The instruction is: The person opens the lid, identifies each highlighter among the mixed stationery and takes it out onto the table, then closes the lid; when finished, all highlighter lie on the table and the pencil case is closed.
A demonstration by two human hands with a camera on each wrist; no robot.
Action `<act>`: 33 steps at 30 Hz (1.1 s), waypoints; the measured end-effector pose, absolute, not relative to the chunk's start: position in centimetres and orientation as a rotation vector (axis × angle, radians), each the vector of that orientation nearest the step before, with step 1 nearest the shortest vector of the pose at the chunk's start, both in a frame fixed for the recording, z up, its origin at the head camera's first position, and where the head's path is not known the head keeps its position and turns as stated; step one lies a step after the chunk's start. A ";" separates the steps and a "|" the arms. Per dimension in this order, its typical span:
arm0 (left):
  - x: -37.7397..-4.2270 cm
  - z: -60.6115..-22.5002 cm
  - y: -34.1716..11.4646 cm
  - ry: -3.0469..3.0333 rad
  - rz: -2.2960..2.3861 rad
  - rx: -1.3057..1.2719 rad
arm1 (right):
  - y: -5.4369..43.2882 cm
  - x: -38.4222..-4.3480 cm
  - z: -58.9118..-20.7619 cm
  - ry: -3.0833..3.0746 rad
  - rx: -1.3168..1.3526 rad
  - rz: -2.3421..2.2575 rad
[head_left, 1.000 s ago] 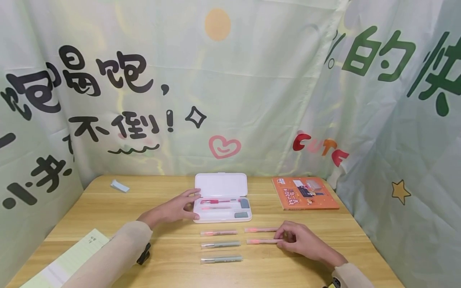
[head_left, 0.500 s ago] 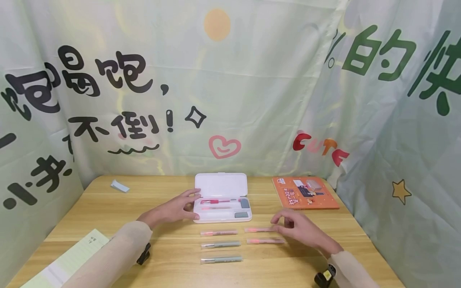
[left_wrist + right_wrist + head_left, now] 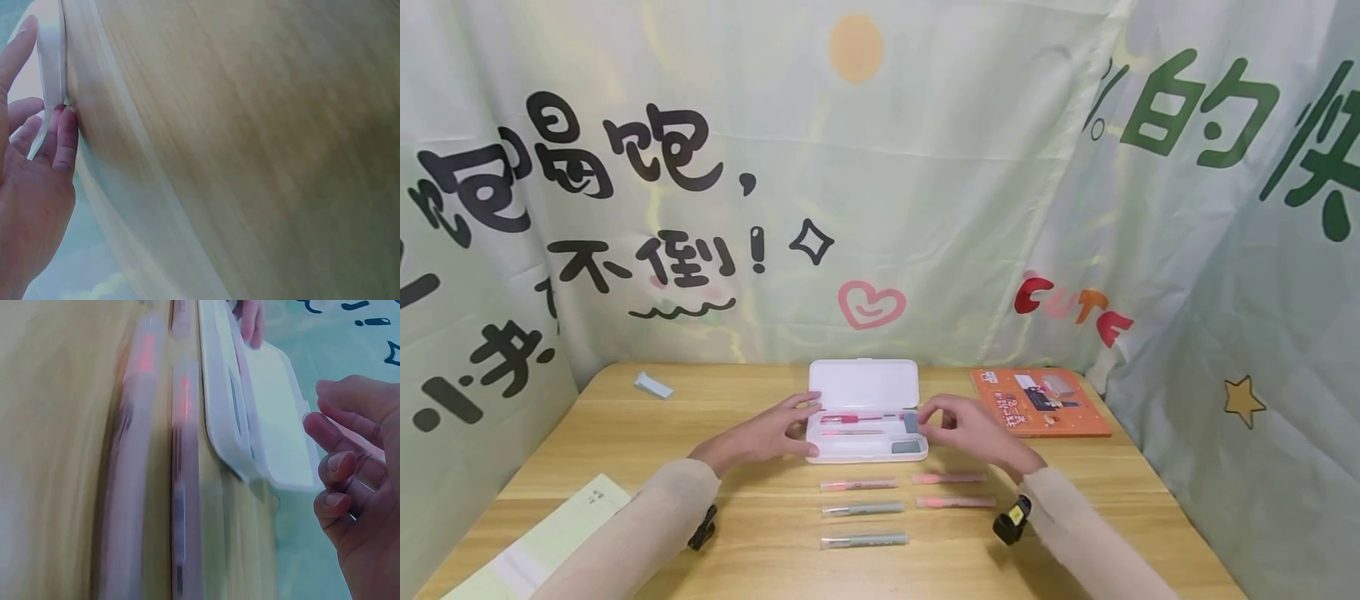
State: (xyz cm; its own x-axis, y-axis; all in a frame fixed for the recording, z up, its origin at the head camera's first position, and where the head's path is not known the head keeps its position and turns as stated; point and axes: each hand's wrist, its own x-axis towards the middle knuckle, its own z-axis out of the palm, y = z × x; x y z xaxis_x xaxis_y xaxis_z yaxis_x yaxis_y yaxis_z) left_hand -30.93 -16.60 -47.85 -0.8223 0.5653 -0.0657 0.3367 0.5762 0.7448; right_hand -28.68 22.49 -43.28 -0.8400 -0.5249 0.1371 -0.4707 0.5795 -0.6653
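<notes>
A white pencil case (image 3: 865, 455) lies with its lid up near the back of the table. Inside are a red pen (image 3: 850, 419), a thin pinkish stick-like piece (image 3: 852, 432) and two grey blocks, one of them the front block (image 3: 906, 447). My left hand (image 3: 763, 433) holds the case's left end, thumb at the front corner and fingers towards the hinge. At the right end hovers my right hand (image 3: 973, 432), its fingers bent and nothing visible between them; in the right wrist view, thumb and index fingertip are close together. Whether it touches the case is unclear.
In front of the case lie pink-tipped pens, such as the upper right pen (image 3: 948, 478), and two grey-green pens, including the lowest pen (image 3: 864, 541). An orange book (image 3: 1037, 404) lies back right, a pale folded slip (image 3: 653, 386) back left, a green notepad (image 3: 542, 542) front left.
My right hand has left the lower right pink pen and moved up and left to the case's right end. That pen stays on the table. My left hand keeps its place.
</notes>
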 end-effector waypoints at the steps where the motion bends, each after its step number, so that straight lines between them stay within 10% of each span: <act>1: -30.9 -47.8 -16.6 2.514 1.095 0.737 | 22.0 -28.9 -43.3 2.719 -0.858 -1.107; 33: -31.1 -47.9 -16.4 2.536 1.054 0.776 | 15.6 -32.1 -45.9 2.644 -0.864 -0.883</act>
State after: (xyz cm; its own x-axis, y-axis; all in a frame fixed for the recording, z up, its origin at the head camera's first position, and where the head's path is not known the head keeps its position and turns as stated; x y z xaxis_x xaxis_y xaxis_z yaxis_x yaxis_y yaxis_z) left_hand -31.06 -16.43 -47.85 -0.8140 0.5781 -0.0559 0.3682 0.5881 0.7201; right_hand -32.12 15.63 -45.94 -0.8021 -0.5967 -0.0239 -0.4626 0.6461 -0.6071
